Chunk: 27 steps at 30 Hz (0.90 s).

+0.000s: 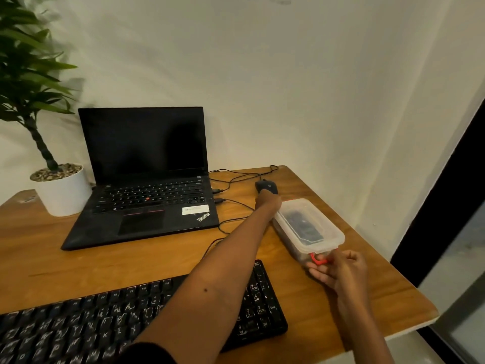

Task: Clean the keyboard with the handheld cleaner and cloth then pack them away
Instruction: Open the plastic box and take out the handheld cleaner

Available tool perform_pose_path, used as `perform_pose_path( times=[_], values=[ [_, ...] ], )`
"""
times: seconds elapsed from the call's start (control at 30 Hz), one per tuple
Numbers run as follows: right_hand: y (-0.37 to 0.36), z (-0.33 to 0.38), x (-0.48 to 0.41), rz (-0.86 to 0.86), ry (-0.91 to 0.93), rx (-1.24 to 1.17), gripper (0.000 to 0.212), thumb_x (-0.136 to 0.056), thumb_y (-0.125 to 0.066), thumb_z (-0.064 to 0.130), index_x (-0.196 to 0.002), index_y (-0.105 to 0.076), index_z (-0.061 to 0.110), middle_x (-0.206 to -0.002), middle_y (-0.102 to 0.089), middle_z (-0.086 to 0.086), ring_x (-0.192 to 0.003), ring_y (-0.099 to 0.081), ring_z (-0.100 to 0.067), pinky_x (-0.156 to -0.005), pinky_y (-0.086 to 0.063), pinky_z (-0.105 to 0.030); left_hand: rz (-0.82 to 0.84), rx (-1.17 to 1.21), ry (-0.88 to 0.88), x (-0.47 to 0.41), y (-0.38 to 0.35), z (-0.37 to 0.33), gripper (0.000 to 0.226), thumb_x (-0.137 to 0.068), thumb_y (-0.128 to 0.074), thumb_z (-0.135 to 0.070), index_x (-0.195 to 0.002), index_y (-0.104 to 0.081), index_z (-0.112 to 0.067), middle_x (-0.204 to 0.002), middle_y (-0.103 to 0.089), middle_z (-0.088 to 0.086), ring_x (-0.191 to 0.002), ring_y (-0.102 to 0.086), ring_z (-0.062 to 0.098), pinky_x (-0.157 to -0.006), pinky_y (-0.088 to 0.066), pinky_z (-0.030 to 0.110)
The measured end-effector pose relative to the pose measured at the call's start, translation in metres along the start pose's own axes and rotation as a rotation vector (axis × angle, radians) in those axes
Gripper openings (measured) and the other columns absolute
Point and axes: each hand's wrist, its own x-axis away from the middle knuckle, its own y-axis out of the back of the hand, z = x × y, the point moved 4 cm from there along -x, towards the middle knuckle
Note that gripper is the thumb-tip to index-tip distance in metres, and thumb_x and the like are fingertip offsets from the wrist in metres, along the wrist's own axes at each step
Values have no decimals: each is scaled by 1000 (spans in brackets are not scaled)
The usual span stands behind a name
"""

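Observation:
A clear plastic box (328, 232) with its lid on lies on the right side of the wooden desk. A dark object (304, 228), blurred through the lid, lies inside. My left hand (267, 202) reaches across and holds the box's far end, its fingers curled down out of sight. At the near end my right hand (338, 269) grips the red latch (316, 260), with fingers under the box's end. The black keyboard (78, 327) lies at the desk's front edge, partly under my left forearm. No cloth shows.
An open black laptop (147, 185) sits behind the keyboard, its cables trailing right. A black mouse (267, 185) lies just beyond my left hand. A white potted plant (61, 191) stands at the back left. The desk's right edge (409, 282) runs close to the box.

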Motion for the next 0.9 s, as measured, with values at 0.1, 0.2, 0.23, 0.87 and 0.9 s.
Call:
perform_pose_path(
  times=[0.1, 0.2, 0.23, 0.87, 0.9],
  values=[
    [12, 11, 2, -11, 33, 328, 16, -92, -55, 20, -93, -48, 5, -78, -64, -13, -66, -66, -31, -56, -56, -36, -36, -121, -192, 2, 7, -2, 27, -97, -41, -14, -111, -62, -4, -108, -62, 9, -100, -59, 25, -71, -43, 30],
    [18, 29, 9, -162, 289, 716, 14, -90, -56, 24, -87, -48, 14, -86, -59, -9, -71, -54, -21, -68, -50, -36, -34, -70, -207, 3, 11, 3, 23, -96, -44, -15, -97, -65, -7, -92, -59, 6, -85, -58, 20, -66, -45, 29],
    [16, 36, 11, -200, 399, 790, 15, -89, -57, 27, -91, -51, 13, -96, -59, -11, -77, -52, -20, -71, -47, -34, -50, -47, -204, 5, 13, 6, 23, -96, -42, -15, -89, -63, -8, -85, -58, 5, -74, -55, 17, -61, -43, 28],
    [-49, 46, -28, 244, 414, 1073, 72, -77, -44, 72, -128, -51, 22, -130, -52, -10, -108, -54, -23, -88, -48, -40, 274, 630, 103, 60, 6, 32, 30, -97, -31, -14, -112, -56, -6, -108, -63, 16, -98, -62, 27, -84, -53, 38],
    [-48, 55, -28, 241, 400, 952, 60, -84, -46, 61, -121, -56, 15, -118, -59, -11, -94, -57, -20, -79, -51, -34, 276, 618, 93, 61, 6, 31, 29, -97, -32, -13, -113, -55, -5, -106, -63, 15, -98, -62, 27, -85, -53, 39]
  ],
)
